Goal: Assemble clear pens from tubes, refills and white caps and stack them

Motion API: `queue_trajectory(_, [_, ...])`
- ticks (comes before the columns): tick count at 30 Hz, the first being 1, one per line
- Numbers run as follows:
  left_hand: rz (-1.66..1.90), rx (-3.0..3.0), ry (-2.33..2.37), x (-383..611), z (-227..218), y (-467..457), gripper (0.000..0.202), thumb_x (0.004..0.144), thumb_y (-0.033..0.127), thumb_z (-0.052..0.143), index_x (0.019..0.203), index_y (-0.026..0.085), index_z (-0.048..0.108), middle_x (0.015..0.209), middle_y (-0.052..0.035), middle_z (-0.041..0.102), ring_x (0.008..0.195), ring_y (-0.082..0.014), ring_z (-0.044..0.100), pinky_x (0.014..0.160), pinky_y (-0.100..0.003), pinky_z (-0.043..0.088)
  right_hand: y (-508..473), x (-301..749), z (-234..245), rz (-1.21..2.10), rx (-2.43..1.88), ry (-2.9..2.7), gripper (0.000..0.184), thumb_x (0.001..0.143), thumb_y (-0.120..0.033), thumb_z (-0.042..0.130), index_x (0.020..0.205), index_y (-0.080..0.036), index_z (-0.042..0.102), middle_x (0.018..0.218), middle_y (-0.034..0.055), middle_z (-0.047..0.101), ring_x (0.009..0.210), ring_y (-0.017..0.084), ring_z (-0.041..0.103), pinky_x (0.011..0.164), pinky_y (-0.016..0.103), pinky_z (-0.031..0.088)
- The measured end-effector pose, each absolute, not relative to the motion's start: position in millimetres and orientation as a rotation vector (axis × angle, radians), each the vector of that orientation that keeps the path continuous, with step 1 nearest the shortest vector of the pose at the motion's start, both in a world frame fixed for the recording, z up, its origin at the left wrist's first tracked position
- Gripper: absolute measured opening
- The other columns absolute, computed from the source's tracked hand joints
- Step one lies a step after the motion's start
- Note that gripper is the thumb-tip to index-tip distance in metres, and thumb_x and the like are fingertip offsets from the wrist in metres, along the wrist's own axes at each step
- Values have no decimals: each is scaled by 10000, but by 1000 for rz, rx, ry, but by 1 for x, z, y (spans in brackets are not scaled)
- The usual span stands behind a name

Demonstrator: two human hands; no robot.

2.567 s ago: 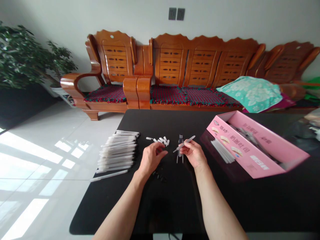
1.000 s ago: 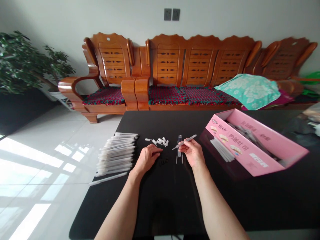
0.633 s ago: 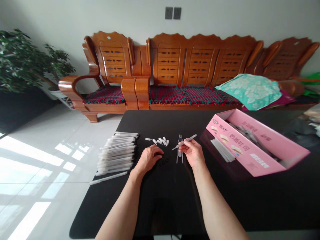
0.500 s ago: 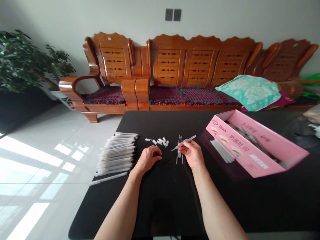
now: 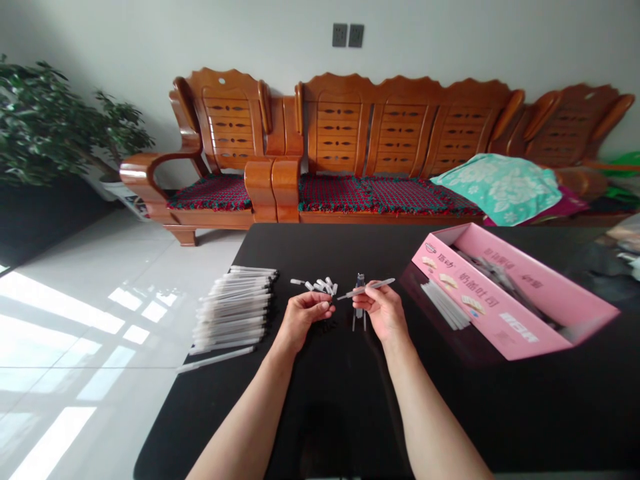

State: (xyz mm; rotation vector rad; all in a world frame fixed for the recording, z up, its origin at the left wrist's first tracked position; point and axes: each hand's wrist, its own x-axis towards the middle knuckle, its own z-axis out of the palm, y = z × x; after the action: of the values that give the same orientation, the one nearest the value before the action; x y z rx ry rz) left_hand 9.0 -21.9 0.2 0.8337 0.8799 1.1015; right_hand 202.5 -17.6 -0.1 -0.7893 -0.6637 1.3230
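My right hand [image 5: 381, 311] pinches a thin white pen barrel [image 5: 367, 288] that points left and slightly down. My left hand [image 5: 304, 316] is raised a little off the black table [image 5: 350, 400], palm turned up, with thumb and fingertips pinched together on a tiny part I cannot make out. The pen's tip lies just right of my left fingertips. Small black parts [image 5: 329, 326] lie on the table under my left hand. A few pen refills [image 5: 359, 308] lie below the pen.
A stack of assembled white pens [image 5: 235, 308] lies at the table's left edge. White caps [image 5: 320, 285] are scattered behind my hands. An open pink box [image 5: 505, 293] with more parts sits at the right, loose barrels [image 5: 443, 301] beside it. Wooden sofas stand beyond the table.
My left hand has lifted off the small black parts, turned palm up and pinched its fingers near the pen tip. My right hand tilted the pen flatter.
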Motion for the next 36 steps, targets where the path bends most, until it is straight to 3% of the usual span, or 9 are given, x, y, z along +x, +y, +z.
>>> queue_trajectory(7, [1127,825,884,12,2,-22,349,632,330,871,832,92,712,730,-71,734,639,-118,677,635,-198,554,-19,199,-1,1333,-792,-697,226,696,-238,806,825,-165,634,760,78,772,609,201,738,539,272,622])
queue_trajectory(36, [1147,876,864,22,3,-25,321,644,329,860,774,104,671,680,-46,708,617,-117,668,612,-203,557,-19,195,-6,1370,-841,-815,244,713,-252,800,848,-166,616,786,84,771,623,209,740,550,277,619])
